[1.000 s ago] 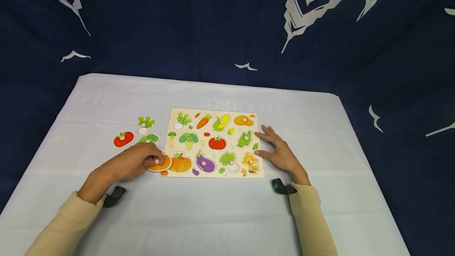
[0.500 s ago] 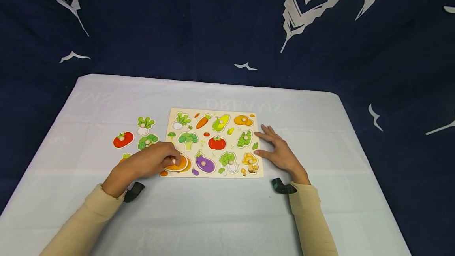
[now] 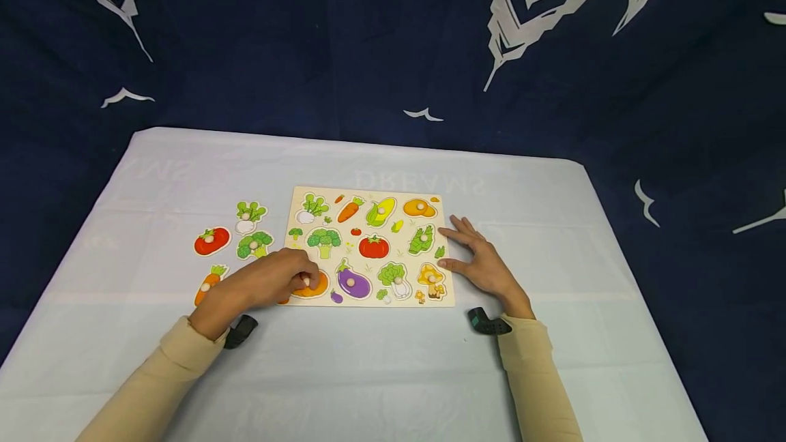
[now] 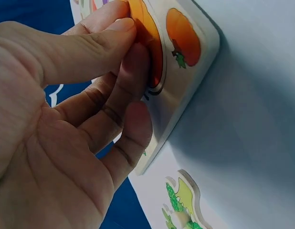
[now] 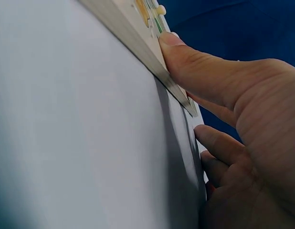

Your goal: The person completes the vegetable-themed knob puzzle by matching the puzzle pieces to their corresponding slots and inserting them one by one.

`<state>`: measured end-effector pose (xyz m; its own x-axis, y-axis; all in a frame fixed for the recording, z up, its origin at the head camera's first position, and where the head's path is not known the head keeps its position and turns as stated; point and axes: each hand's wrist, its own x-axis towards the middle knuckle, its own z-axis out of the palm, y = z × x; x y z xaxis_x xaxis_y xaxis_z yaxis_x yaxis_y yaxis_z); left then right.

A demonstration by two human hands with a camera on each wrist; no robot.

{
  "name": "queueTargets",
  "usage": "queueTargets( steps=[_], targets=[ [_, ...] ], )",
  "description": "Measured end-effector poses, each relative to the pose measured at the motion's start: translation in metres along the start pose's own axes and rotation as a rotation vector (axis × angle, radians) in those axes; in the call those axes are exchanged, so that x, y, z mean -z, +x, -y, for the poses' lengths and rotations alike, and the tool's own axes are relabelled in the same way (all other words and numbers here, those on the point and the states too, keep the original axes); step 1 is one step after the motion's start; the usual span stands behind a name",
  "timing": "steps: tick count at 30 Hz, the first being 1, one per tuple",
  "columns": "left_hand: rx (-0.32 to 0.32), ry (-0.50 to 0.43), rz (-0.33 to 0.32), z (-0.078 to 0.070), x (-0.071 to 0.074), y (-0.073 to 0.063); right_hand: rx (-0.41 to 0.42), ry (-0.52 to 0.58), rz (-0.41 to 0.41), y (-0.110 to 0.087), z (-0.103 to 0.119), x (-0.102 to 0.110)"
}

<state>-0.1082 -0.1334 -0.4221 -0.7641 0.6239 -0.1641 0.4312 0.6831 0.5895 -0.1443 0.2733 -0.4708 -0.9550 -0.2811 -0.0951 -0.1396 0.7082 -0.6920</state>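
My left hand (image 3: 276,278) pinches an orange pumpkin puzzle piece (image 3: 319,286) between thumb and fingers, its knob hidden. The piece lies over the printed pumpkin at the near left corner of a wooden vegetable puzzle board (image 3: 399,251). In the left wrist view, the pumpkin piece (image 4: 154,45) is partly covered by the fingertips; whether it sits fully flush cannot be told. My right hand (image 3: 482,264) rests at the board's right edge, fingers extended. Its thumb (image 5: 185,59) touches the board's top edge in the right wrist view.
Left of the board lie a loose tomato piece (image 3: 211,243), a turnip piece (image 3: 247,225), a broccoli piece (image 3: 253,244) and a carrot piece (image 3: 209,285). Knobbed pieces, such as the eggplant (image 3: 354,285), sit in the board. A white cloth (image 3: 381,374) covers the table.
My left hand has carried the pumpkin piece rightward from the board's left edge onto the printed pumpkin. The carrot piece has come into view behind it. The right hand stays put.
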Motion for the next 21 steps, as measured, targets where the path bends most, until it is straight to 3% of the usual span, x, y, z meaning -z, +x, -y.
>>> queueTargets(
  steps=[12,21],
  targets=[
    [0.013,-0.009,-0.018,0.0006,-0.0005,-0.0003,0.000,-0.005,0.001,0.0009,0.0004,0.0002],
    [0.059,-0.019,-0.034,-0.0017,-0.0014,-0.0062,-0.006,-0.004,0.004,0.0006,-0.0004,-0.0006]
  ],
)
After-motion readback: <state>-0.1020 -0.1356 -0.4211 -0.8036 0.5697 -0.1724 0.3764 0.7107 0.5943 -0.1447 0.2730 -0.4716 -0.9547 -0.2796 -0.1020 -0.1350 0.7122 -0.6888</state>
